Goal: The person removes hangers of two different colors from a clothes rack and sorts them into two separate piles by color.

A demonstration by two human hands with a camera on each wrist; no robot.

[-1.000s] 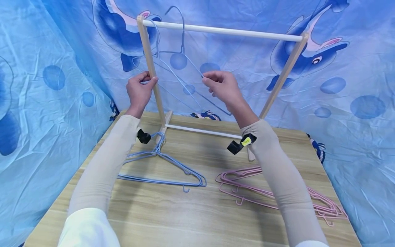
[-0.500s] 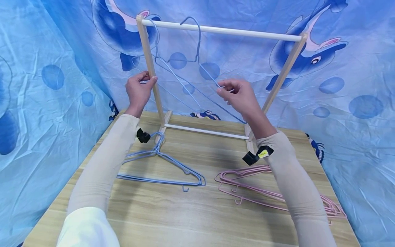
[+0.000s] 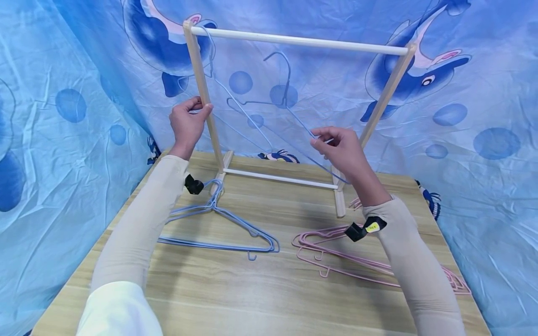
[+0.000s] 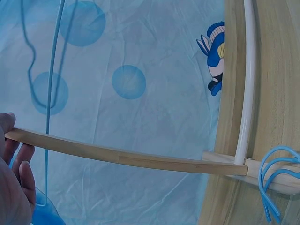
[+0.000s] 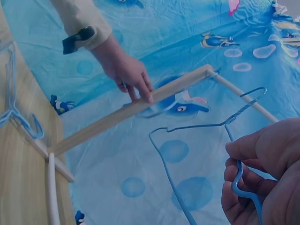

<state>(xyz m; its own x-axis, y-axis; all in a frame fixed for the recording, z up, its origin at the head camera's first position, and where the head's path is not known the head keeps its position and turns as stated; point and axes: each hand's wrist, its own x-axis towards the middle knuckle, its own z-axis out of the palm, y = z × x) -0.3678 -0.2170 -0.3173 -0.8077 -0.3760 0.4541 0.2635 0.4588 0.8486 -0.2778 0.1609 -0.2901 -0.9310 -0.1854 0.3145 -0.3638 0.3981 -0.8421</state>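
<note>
My left hand [image 3: 188,123] grips the left upright [image 3: 196,60] of a small wooden rack, thumb on the near side. In the left wrist view, fingers [image 4: 26,176] show just below that upright. Pinched in my right hand [image 3: 342,151] is a blue wire hanger [image 3: 299,120], held by its right shoulder. It tilts, and its hook appears below the white top bar [image 3: 302,41] in the head view. The right wrist view shows the thumb and fingers around the hanger's notched wire [image 5: 239,176]. Another blue hanger [image 3: 261,133] hangs at the bar's left end.
On the wooden table [image 3: 252,298], several blue hangers [image 3: 210,244] lie stacked at the left, in front of the rack. Several pink hangers [image 3: 353,275] lie at the right, partly under my right forearm. A white lower rod [image 3: 279,177] joins the rack's feet. Blue patterned cloth [image 3: 475,196] surrounds the table.
My right hand has moved right and down with the hanger, whose hook has dropped from above the bar to below it. My left hand has stayed on the upright.
</note>
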